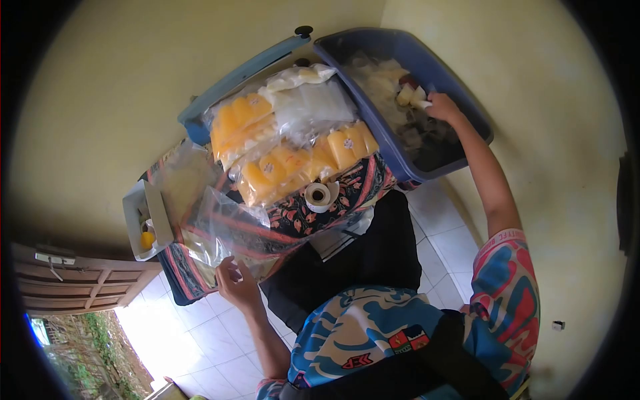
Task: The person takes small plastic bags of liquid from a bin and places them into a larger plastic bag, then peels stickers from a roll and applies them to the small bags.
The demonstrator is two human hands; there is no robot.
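Left hand (pixel 238 288) at near left, fingers closed on the edge of a clear bag (pixel 228 217) over the cloth-covered worktop (pixel 300 219). Right hand (pixel 443 107) inside the blue tub (pixel 395 148) at far right, fingers narrow, apparently pinching a pale piece (pixel 425 104), exact item too small to tell. Bagged yellow packets (pixel 277 170) sit between, paper roll (pixel 319 196) just nearer.

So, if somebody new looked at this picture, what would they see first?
Probably the bright orange packs piled in the middle. Then maybe the big blue tub at the upper right, with the right hand inside it. Lower left, the left hand touches a clear plastic bag over a patterned cloth.
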